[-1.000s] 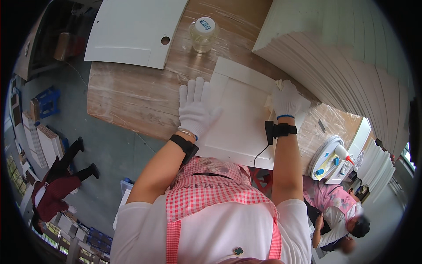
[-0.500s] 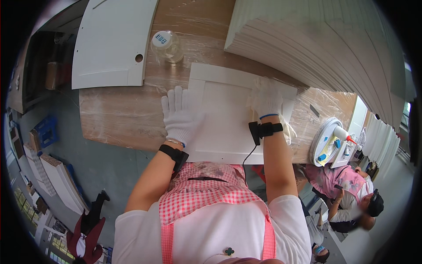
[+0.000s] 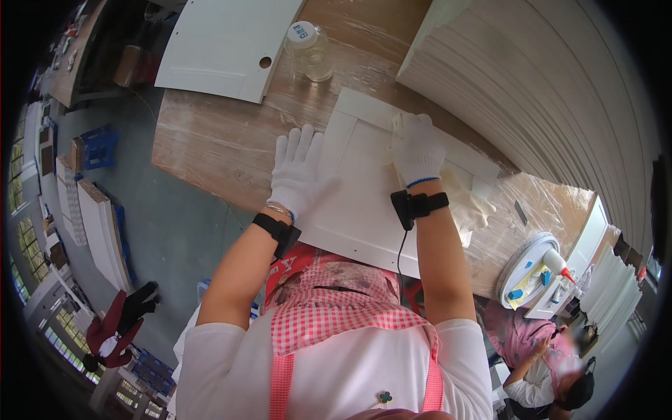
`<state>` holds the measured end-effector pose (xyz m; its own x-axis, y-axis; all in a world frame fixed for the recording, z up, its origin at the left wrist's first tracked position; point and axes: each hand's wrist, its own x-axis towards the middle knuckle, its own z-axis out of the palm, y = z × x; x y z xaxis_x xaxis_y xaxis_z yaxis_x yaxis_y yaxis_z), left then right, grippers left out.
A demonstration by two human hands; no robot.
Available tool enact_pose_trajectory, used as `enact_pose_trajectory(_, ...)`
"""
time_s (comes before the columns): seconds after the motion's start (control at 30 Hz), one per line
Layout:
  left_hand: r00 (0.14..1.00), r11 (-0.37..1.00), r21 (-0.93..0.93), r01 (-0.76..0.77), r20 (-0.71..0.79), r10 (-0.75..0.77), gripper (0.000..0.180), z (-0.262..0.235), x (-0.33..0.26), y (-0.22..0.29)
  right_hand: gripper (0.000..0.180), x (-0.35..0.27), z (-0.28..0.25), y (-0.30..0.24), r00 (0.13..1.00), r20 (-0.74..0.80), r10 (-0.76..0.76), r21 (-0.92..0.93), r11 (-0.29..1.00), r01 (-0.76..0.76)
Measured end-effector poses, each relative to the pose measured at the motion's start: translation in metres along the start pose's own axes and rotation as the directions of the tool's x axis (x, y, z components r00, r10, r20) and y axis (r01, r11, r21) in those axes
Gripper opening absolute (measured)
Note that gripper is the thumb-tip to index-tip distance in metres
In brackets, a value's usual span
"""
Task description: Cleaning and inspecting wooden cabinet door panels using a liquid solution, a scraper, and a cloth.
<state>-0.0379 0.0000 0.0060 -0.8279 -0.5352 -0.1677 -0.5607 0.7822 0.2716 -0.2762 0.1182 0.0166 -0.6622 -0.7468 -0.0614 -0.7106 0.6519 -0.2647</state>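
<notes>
A white framed door panel (image 3: 364,203) lies before me on the table. My left hand (image 3: 299,175), in a white knit glove, rests at its left edge with fingers spread. My right hand (image 3: 418,150), gloved the same way, is closed on a cream cloth (image 3: 470,208) over the far part of the panel. The cloth trails past my right wrist across the panel's right side; its part under the fingers is mostly hidden.
The table (image 3: 210,150) is covered in clear plastic film. A lidded jar (image 3: 313,56) stands beyond the panel, beside another white panel (image 3: 217,49). Stacked white panels (image 3: 518,84) rise at far right. A white lid (image 3: 521,262) carries a glue bottle (image 3: 555,262). A co-worker (image 3: 546,364) sits at right.
My view has turned, so the table and panels appear tilted. My right hand with the cloth has moved left across the panel. My left hand stays spread at its left edge.
</notes>
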Motion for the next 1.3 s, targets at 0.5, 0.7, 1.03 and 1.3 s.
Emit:
enact_pose_trajectory(0.5,0.97,0.967,-0.144,-0.211,-0.155,0.188,0.075,-0.011,-0.052,-0.044,0.009,-0.013,0.019,-0.103,0.966,0.02,-0.257,0.086,0.963,0.255)
enact_pose_trajectory(0.7,0.909,0.885,-0.249,-0.393,0.044,0.415,0.084,-0.035,-0.058,-0.073,0.01,0.005,0.026,-0.106,0.986,-0.074,-0.15,-0.052,0.988,0.147)
enact_pose_trajectory(1.03,0.873,0.873,-0.176,-0.455,0.105,0.476,0.084,-0.035,-0.053,-0.064,0.014,-0.248,0.021,-0.138,0.976,0.197,0.098,0.074,0.991,-0.114)
enact_pose_trajectory(1.3,0.88,0.911,-0.04,-0.409,0.246,0.406,0.088,-0.037,-0.057,-0.061,0.021,-0.289,0.009,-0.049,0.87,-0.105,0.482,0.041,0.876,-0.481)
